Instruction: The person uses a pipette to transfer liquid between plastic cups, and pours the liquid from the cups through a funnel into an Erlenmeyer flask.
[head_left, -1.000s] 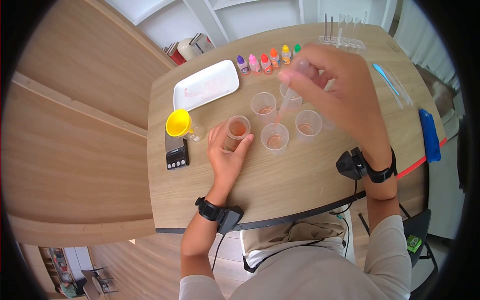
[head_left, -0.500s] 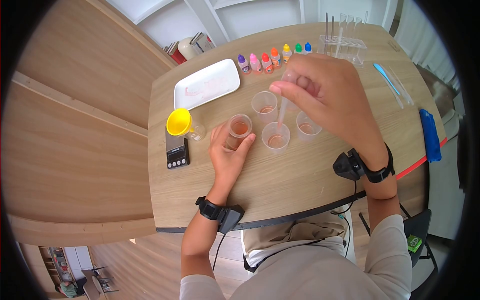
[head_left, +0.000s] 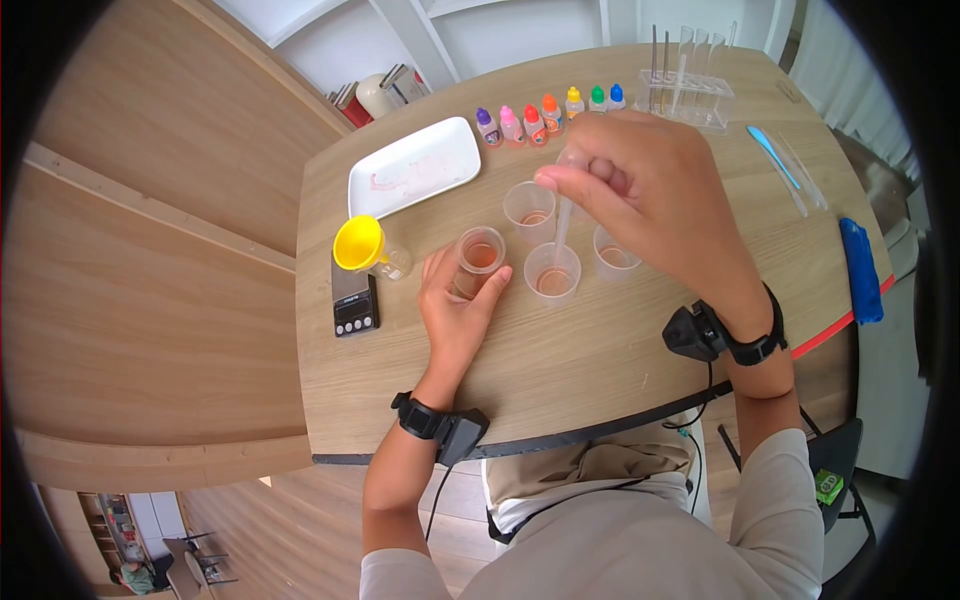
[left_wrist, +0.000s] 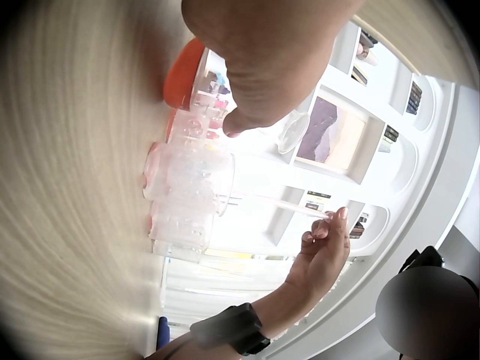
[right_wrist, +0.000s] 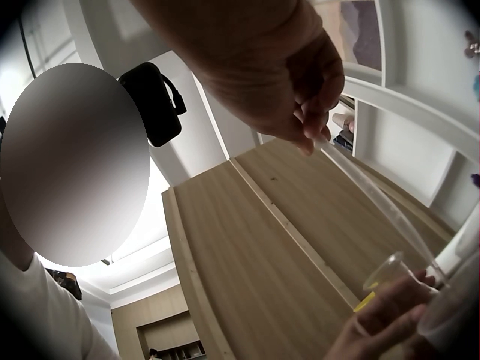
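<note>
My left hand (head_left: pixel 452 305) curls round a clear cup (head_left: pixel 481 250) with orange-red liquid, standing on the table. In my right hand (head_left: pixel 655 185) is a clear plastic dropper (head_left: pixel 563 225), its bulb pinched between thumb and fingers. The dropper points down into the nearest small plastic cup (head_left: pixel 553 292), which has a shallow pinkish layer at its bottom. Similar cups stand behind it (head_left: pixel 528 205) and to its right (head_left: pixel 613 265), the latter partly covered by my right hand. In the right wrist view, the dropper (right_wrist: pixel 382 206) slants down from my fingertips.
A white tray (head_left: pixel 440 165) lies at the back left, near a yellow funnel (head_left: pixel 358 244) and a small scale (head_left: pixel 355 313). Colored dropper bottles (head_left: pixel 533 128) line the back. A test-tube rack (head_left: pixel 700 100), blue-ended tool (head_left: pixel 770 155) and blue bundle (head_left: pixel 859 270) are on the right.
My right hand has shifted slightly left and the dropper has become more upright over the same cup. The pink tint in the dropper has faded. My left hand stays on its cup.
</note>
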